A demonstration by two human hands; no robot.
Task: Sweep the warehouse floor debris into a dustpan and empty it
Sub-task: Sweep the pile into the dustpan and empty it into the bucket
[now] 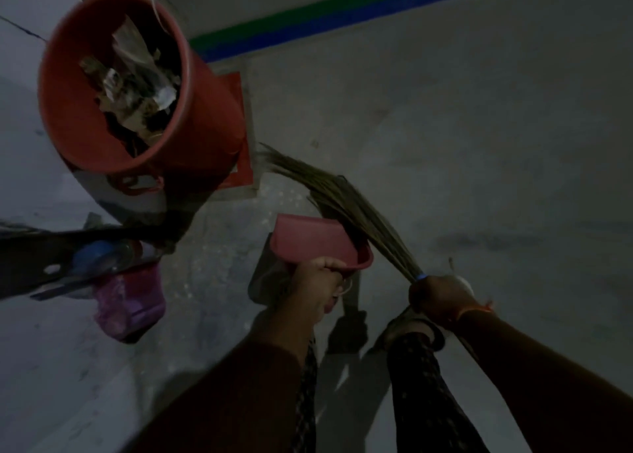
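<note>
My left hand (pixel 317 286) grips the handle of a pink-red dustpan (pixel 315 242), held above the grey floor near the middle of the view. My right hand (pixel 440 298) is closed on the bound end of a grass broom (pixel 329 196). Its bristles arch up and left, passing behind the pan's right edge toward the bin. A red round bin (pixel 202 117) stands at the upper left, holding crumpled paper and dark scraps (pixel 133 86). Whether the pan holds anything cannot be seen.
A dark bar (pixel 51 250) crosses the left edge above a blue-capped bottle (pixel 99 252) and a pink bag (pixel 130 302). A red square plate (pixel 239 86) lies behind the bin. A blue and green stripe (pixel 342 14) runs along the far floor. My patterned trouser leg (pixel 414 384) is below.
</note>
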